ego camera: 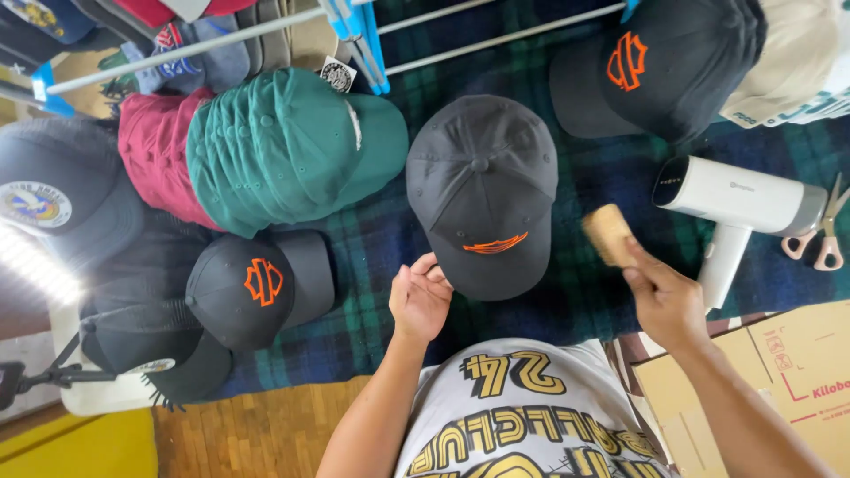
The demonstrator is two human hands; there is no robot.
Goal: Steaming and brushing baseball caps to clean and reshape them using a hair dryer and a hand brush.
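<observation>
While the dark grey cap lies crown-up in the middle of the plaid blanket, left hand is curled nearly closed, fingertips pinching the edge of its brim. Right hand is closed around one end of a tan wooden brush, held just right of the brim, not touching the cap as far as I can tell.

Cap has an orange embroidered mark near the brim.

Labels/packages:
- small square black-and-white hang tag on the green cap stack, upper left of centre
- round multicolour patch on the grey cap at far left
- orange shield-shaped logos on the black cap lower left and the black cap top right
- cardboard box bottom right, red print and pictograms on its flap

White handheld steamer and scissors lie right of the brush.
</observation>
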